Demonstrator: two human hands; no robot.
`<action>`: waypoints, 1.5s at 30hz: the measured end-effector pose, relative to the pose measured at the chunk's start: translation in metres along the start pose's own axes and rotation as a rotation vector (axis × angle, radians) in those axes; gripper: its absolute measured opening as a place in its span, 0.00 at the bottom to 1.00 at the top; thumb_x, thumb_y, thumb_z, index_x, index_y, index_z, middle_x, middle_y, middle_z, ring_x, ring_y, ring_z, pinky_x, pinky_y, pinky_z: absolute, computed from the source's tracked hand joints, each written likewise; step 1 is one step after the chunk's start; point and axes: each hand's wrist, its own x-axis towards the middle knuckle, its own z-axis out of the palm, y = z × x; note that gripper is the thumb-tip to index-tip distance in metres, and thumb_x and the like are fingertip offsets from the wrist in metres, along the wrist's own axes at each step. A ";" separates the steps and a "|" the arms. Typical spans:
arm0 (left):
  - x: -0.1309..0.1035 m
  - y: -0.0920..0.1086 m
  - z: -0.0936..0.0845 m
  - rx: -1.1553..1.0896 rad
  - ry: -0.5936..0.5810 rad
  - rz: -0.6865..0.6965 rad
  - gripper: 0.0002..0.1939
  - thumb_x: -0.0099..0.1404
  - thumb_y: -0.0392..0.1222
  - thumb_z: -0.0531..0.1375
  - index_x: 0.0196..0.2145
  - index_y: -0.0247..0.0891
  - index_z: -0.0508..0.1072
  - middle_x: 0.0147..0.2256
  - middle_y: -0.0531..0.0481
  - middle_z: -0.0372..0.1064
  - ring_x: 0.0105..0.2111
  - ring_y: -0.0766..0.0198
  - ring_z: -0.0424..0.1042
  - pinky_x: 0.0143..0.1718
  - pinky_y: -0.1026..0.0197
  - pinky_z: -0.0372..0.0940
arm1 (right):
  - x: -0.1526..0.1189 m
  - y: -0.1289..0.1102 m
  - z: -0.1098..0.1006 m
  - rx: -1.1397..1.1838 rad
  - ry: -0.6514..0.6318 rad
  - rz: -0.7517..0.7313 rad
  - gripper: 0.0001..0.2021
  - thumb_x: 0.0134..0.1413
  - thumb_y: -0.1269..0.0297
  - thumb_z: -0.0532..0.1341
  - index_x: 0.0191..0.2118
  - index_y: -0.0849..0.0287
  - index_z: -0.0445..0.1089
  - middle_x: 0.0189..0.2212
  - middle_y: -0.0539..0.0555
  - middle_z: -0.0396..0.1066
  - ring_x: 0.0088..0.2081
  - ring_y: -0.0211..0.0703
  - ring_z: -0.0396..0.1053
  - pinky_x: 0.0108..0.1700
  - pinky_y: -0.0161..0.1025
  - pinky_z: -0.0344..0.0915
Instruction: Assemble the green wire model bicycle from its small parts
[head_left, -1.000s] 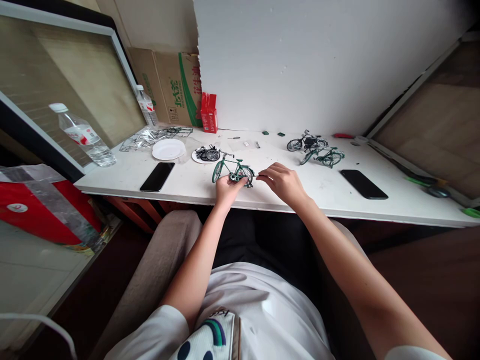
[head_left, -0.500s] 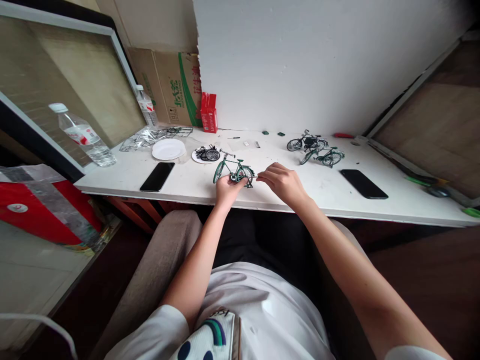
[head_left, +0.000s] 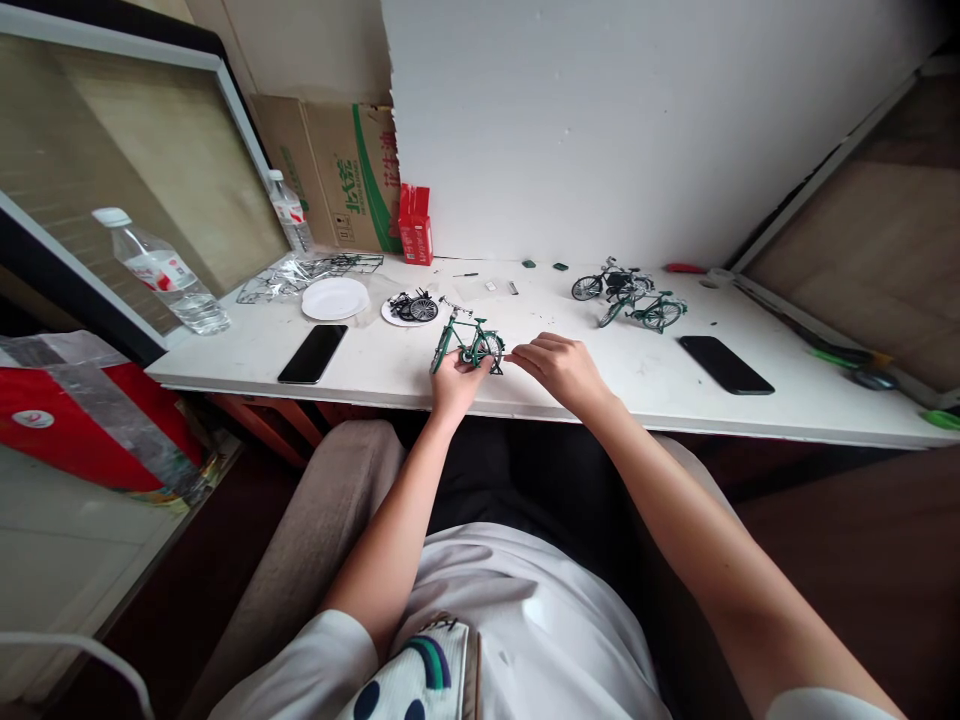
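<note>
A small green model bicycle (head_left: 469,340) stands upright near the table's front edge, its handlebars toward the left. My left hand (head_left: 456,385) grips it low, around the pedals and lower frame. To the right of its rear wheel, my right hand (head_left: 561,368) is closed in a pinch, with the fingertips close to the wheel. Whatever is in that pinch is too small to make out. Behind the bicycle, a small white plate (head_left: 391,312) holds black model parts (head_left: 414,306). Further right stand a black model bicycle (head_left: 589,287) and another green model bicycle (head_left: 651,312).
A phone (head_left: 313,353) lies at left and another phone (head_left: 724,365) at right. Further back are a white plate (head_left: 334,299), clear bottles (head_left: 169,270), a red box (head_left: 415,225) and a carton (head_left: 330,175). A white board (head_left: 637,120) stands along the table's back.
The bicycle in my left hand has turned slightly, its front wheel now a little further right. My right hand has shifted slightly left toward the rear wheel, still pinched.
</note>
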 end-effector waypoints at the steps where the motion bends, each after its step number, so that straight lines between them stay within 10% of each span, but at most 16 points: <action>1: 0.000 0.001 0.000 -0.007 0.002 0.000 0.14 0.57 0.45 0.74 0.39 0.35 0.84 0.39 0.40 0.84 0.40 0.52 0.83 0.48 0.55 0.75 | 0.000 0.001 0.002 0.006 0.001 0.011 0.19 0.78 0.55 0.57 0.38 0.59 0.79 0.29 0.57 0.79 0.33 0.46 0.72 0.34 0.43 0.57; 18: -0.003 0.007 0.002 0.023 -0.011 0.005 0.14 0.58 0.43 0.73 0.40 0.35 0.82 0.42 0.39 0.84 0.43 0.51 0.84 0.49 0.54 0.76 | 0.000 -0.008 0.009 -0.125 -0.144 0.147 0.26 0.80 0.50 0.47 0.33 0.59 0.70 0.29 0.60 0.75 0.33 0.48 0.68 0.32 0.43 0.45; 25: -0.003 0.006 0.002 0.030 -0.007 0.002 0.14 0.58 0.44 0.73 0.40 0.35 0.82 0.42 0.39 0.84 0.42 0.52 0.84 0.50 0.54 0.75 | 0.002 -0.015 0.000 -0.044 -0.199 0.158 0.10 0.74 0.64 0.53 0.44 0.60 0.70 0.33 0.58 0.76 0.35 0.48 0.70 0.34 0.42 0.51; 45: 0.000 0.007 0.001 -0.104 0.003 -0.017 0.21 0.53 0.48 0.77 0.40 0.33 0.83 0.43 0.38 0.84 0.45 0.50 0.83 0.50 0.53 0.75 | 0.004 -0.004 -0.010 0.193 0.011 0.086 0.17 0.78 0.61 0.52 0.55 0.60 0.76 0.42 0.62 0.72 0.44 0.52 0.70 0.45 0.46 0.69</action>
